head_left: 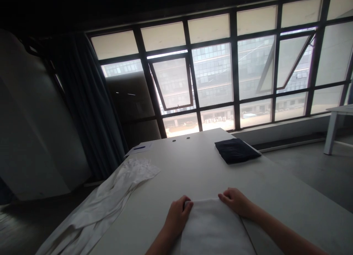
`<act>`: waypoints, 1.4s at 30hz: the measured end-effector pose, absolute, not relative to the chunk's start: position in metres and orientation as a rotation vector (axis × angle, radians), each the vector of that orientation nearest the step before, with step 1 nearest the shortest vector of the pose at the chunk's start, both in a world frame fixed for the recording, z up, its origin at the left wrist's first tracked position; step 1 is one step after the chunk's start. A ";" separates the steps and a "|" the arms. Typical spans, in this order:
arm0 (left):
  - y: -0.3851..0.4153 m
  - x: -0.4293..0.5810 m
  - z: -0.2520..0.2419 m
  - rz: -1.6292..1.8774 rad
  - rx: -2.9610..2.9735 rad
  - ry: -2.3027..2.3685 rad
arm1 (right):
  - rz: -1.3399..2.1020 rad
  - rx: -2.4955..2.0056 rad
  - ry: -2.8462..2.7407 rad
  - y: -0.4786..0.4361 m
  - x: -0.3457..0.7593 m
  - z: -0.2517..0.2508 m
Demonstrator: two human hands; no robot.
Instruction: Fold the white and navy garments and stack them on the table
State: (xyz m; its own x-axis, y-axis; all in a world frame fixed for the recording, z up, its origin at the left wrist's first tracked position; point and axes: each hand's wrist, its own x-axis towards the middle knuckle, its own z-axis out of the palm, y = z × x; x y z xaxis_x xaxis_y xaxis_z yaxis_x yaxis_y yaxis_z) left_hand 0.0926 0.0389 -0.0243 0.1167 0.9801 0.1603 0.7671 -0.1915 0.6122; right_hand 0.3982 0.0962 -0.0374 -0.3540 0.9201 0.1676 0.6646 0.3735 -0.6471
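Observation:
A white cloth (213, 225), flat and with straight edges, lies on the white table (182, 166) directly before me. My left hand (179, 214) pinches its far left corner between thumb and curled fingers. At the far right corner, my right hand (234, 201) grips the same cloth, thumb on top. The far edge runs nearly straight between both hands. The cloth's near end passes out of the bottom of the view, so what garment or piece it is cannot be made out.
Crumpled white fabric (110, 192) drapes over the table's left edge. A folded dark garment (235, 150) lies at the right edge. Far left are paper (146, 146) and a blue pen (139, 148). Windows (212, 75) stand behind; another white table (332, 130) is at right.

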 end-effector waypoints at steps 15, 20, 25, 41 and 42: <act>0.041 0.094 -0.028 0.736 1.987 1.942 | 0.587 -1.347 -2.045 0.097 0.405 -0.051; 0.037 0.097 -0.031 0.716 2.045 2.018 | 0.540 -1.373 -2.065 0.099 0.408 -0.055; 0.037 0.097 -0.032 0.705 2.081 2.047 | 0.561 -1.372 -2.029 0.098 0.407 -0.052; 0.038 0.100 -0.026 0.716 2.116 2.055 | 0.237 -1.228 -2.257 0.047 0.380 -0.020; 0.038 0.100 -0.026 0.716 2.112 2.061 | 0.263 -1.217 -2.316 0.041 0.374 -0.024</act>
State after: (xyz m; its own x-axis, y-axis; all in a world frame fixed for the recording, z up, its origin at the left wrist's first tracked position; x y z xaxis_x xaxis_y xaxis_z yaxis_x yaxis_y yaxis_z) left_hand 0.1000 0.0380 -0.0264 -0.0293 0.9661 0.2563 0.9167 -0.0762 0.3921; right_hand 0.3745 0.0406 -0.0236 -0.4705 0.8121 0.3451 0.7142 0.5802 -0.3916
